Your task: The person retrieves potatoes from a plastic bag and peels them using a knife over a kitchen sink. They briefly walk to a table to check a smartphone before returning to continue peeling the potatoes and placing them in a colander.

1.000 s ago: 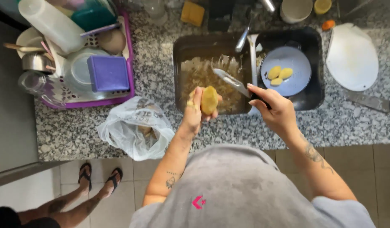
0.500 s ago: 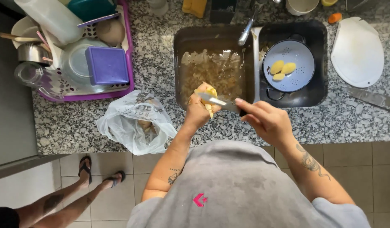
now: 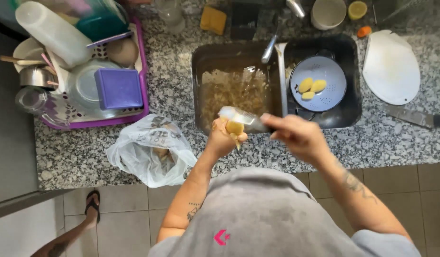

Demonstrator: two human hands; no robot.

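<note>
The left hand [image 3: 223,138] is closed around a half-peeled potato [image 3: 235,127] at the sink's near edge, while the right hand [image 3: 296,135] grips a knife [image 3: 241,117] laid flat across its top. Peelings lie heaped in the left sink basin [image 3: 201,66], and three peeled pieces sit in the blue colander [image 3: 318,84] on the right. By that count the peeling seems well underway; the plastic bag [image 3: 151,150] on the counter may hold more.

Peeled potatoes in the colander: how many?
3, all in the blue colander in the right sink basin: one at left, one at right, a smaller one below them. None looks hidden.
</note>
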